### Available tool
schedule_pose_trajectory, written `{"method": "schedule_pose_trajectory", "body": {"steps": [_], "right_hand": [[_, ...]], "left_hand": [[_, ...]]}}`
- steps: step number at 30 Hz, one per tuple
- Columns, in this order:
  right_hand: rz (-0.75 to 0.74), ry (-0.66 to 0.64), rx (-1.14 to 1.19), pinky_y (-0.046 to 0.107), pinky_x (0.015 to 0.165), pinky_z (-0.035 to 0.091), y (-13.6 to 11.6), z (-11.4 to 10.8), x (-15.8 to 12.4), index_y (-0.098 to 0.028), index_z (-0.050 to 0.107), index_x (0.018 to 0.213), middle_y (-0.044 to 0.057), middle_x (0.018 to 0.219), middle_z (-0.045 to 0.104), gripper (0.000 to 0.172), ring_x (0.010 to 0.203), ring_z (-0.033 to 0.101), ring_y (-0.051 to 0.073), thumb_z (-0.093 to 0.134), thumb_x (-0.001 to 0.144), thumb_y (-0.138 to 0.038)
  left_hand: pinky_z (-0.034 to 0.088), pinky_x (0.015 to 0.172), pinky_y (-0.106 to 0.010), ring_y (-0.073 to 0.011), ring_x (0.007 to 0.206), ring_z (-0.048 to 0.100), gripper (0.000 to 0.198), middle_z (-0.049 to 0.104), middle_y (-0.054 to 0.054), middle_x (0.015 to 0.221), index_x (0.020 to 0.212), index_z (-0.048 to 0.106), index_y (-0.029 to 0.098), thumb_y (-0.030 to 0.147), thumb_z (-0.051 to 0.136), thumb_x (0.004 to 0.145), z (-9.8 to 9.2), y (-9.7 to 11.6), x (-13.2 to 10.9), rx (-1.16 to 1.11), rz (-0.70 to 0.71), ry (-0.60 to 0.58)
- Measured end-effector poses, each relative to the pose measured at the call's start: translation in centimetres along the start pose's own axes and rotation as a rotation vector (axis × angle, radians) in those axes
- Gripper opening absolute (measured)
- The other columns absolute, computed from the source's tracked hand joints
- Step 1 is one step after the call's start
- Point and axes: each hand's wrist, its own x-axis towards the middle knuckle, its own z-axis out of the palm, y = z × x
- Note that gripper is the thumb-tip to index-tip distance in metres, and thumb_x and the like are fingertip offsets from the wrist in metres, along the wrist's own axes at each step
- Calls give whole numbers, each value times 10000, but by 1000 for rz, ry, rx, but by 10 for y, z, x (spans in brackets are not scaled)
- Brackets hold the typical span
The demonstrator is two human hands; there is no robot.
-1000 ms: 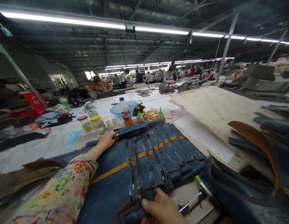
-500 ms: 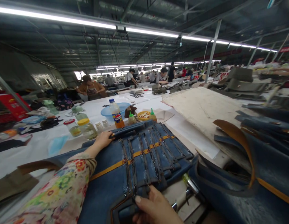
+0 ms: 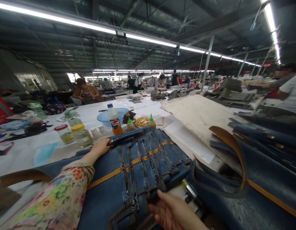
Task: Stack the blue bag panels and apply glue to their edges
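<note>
A fanned row of overlapping blue leather pieces (image 3: 148, 163) with an orange stripe and shiny glue along their edges lies on the table in front of me. My left hand (image 3: 100, 147), in a floral sleeve, grips the far left edge of the row, fingers curled on the top piece. My right hand (image 3: 173, 210) sits at the near edge of the row, fingers partly curled against the lowest pieces. A metal-tipped tool with a green end (image 3: 188, 189) lies just right of that hand.
A heap of blue leather panels (image 3: 258, 166) rises on the right. Behind the row stand a soda bottle (image 3: 113, 119), a blue basin (image 3: 104, 117), glue bottles (image 3: 130, 124) and jars (image 3: 81, 134). A pale board (image 3: 198, 115) lies beyond. Other people work at far tables and at right.
The camera has swung to the right and up. My right hand has slid a little right along the near edge of the blue pieces. My left hand keeps its hold.
</note>
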Motion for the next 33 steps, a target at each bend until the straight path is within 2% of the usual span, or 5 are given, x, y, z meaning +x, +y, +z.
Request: {"method": "schedule_pose_trajectory", "body": {"steps": [4,11,23,28,33], "right_hand": [[-27,90,-125,135,381,402,-6,14,11,-111,494,914,42,672,651,121,461,598,86,500,834,-201],[-188,223,-264,135,342,335,-10,13,17,-160,447,700,-48,511,520,91,370,476,46,509,720,-96],[-361,273,-144,152,401,389,-54,-23,0,-148,487,813,-62,558,519,171,405,459,35,556,672,-80],[-280,169,-21,219,640,517,-53,-24,-29,-122,511,817,45,758,629,195,684,639,122,657,694,-161],[-203,56,-138,268,787,492,-52,-44,-81,-131,542,1071,124,1124,583,531,985,608,198,762,602,-246]], "left_hand": [[404,899,-369,-265,1063,482,359,512,-108,1157,1029,533,133,397,420,813,-1,4,-3,-22,2,19],[426,852,-380,-264,1031,500,312,526,-104,1117,1009,545,153,351,410,809,-4,13,-6,-34,-20,42],[451,815,-403,-282,1021,512,295,556,-112,1097,1007,535,162,349,412,816,-14,91,30,-45,6,23],[443,814,-445,-309,1038,493,353,541,-129,1116,1066,519,158,386,403,823,-14,91,34,-16,-15,7],[410,860,-486,-327,1081,455,434,480,-150,1203,1148,478,141,405,461,804,-23,91,30,10,-39,26]]}}
